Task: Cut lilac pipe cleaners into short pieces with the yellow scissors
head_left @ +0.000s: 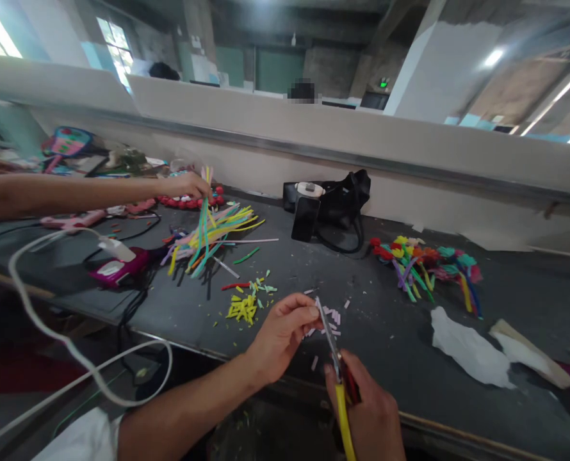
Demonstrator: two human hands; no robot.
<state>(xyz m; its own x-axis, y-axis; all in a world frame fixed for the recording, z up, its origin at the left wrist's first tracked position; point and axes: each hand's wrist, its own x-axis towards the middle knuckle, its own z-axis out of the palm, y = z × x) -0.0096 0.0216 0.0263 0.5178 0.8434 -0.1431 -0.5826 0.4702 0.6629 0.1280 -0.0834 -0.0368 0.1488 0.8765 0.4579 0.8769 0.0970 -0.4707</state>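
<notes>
My right hand (374, 410) is wrapped round a pair of scissors (344, 419) with yellow and red handles. Their blades point up and away, reaching the fingertips of my left hand (289, 330). Thumb and forefinger of that left hand are pinched together; whatever lies between them is too small to make out. Short lilac pieces (333, 315) are scattered on the dark table (275, 272) just beyond the blades. Left of my left hand lies a small heap of yellow cut pieces (241, 309), with pale green bits (260, 286) beside it.
At the left, another person's hand (189, 186) grips strands of a pipe cleaner bundle (218, 230). A purple device (122, 269) with a white cable lies nearer. A phone (306, 219) leans before a black bag (345, 202). Pipe cleaner flowers (426, 262) and white paper (467, 349) lie right.
</notes>
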